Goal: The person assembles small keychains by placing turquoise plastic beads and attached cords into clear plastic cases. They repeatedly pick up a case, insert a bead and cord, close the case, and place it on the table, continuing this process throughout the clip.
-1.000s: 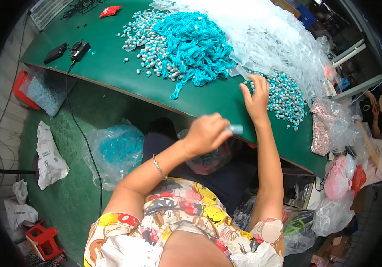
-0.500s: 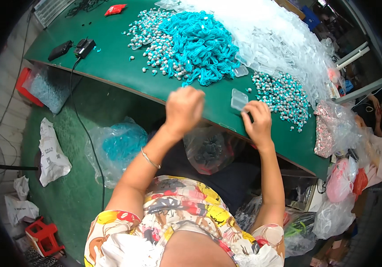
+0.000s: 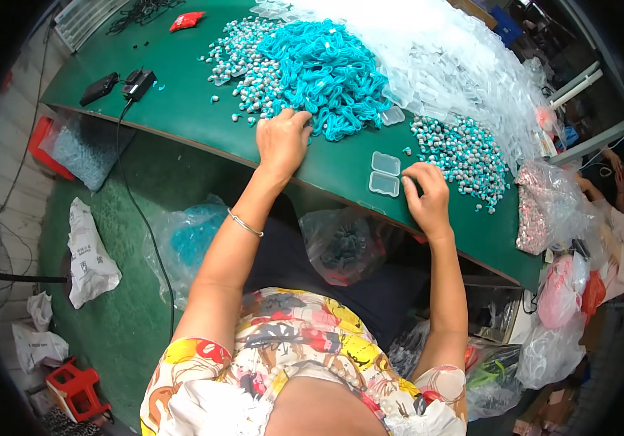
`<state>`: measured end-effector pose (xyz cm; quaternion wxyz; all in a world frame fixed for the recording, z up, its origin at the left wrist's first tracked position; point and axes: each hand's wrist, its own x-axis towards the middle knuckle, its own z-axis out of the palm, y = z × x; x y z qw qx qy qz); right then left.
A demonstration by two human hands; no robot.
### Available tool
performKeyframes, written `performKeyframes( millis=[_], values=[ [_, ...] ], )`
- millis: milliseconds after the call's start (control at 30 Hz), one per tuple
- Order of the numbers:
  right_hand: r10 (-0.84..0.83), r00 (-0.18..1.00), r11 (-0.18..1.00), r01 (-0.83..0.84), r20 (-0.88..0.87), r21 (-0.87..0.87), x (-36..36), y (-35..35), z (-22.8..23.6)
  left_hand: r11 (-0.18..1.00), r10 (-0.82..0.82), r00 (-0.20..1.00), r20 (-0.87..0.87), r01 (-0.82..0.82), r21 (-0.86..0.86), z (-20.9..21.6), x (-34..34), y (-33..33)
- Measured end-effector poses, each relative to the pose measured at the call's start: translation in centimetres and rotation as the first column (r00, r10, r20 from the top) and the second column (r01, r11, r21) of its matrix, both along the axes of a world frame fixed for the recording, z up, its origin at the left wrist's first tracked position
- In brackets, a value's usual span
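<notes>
A small clear plastic case (image 3: 384,183) lies unfolded on the green table, its two halves flat side by side. Just right of it is my right hand (image 3: 428,196), fingers bent and thumb apart, holding nothing visible. My left hand (image 3: 281,145) reaches to the near edge of a heap of small grey-and-turquoise plug-like pieces (image 3: 257,83). Its fingers are curled there, and whatever lies between their tips is hidden. Beside that heap rises a big pile of turquoise cord bundles (image 3: 333,76). Another heap of the small pieces (image 3: 464,160) spreads beyond my right hand.
Clear plastic cases (image 3: 457,80) form a large mound at the back right. A black box with a cable (image 3: 138,84) and a red packet (image 3: 186,21) lie on the table's left. Bagged pink pieces (image 3: 533,207) sit at the right edge. A red stool (image 3: 78,389) stands on the floor.
The clear case has come down flat and unfolded on the table, with my right hand beside it. My left hand has moved left and slightly up, to the small pieces.
</notes>
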<state>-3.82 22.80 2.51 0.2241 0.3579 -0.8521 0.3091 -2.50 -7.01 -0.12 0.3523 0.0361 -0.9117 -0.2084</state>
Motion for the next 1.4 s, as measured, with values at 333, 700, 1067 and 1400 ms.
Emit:
performKeyframes(
  millis=[333, 700, 1067, 1400],
  values=[
    [-0.296, 0.953, 0.926, 0.303, -0.066, 0.224, -5.2, -0.4, -1.4, 0.992, -0.122, 0.992, -0.022, 0.121, -0.033, -0.4, -0.6, 0.3],
    [-0.238, 0.969, 0.971, 0.236, 0.064, 0.042, -3.7, -0.5, -0.9, 0.929, -0.31, 0.933, -0.18, 0.338, 0.149, 1.1, 1.1, 2.5],
    [-0.161, 0.973, 0.983, 0.144, 0.164, 0.109, 2.0, -1.6, 0.0, 0.763, -0.627, 0.777, 0.054, 0.599, 0.242, 0.8, 2.7, 9.0],
    [-0.165, 0.973, 0.949, 0.113, 0.162, 0.293, 1.5, -2.2, 0.8, 0.811, -0.566, 0.822, 0.064, 0.542, 0.221, -0.1, 2.3, 9.8]
  ],
)
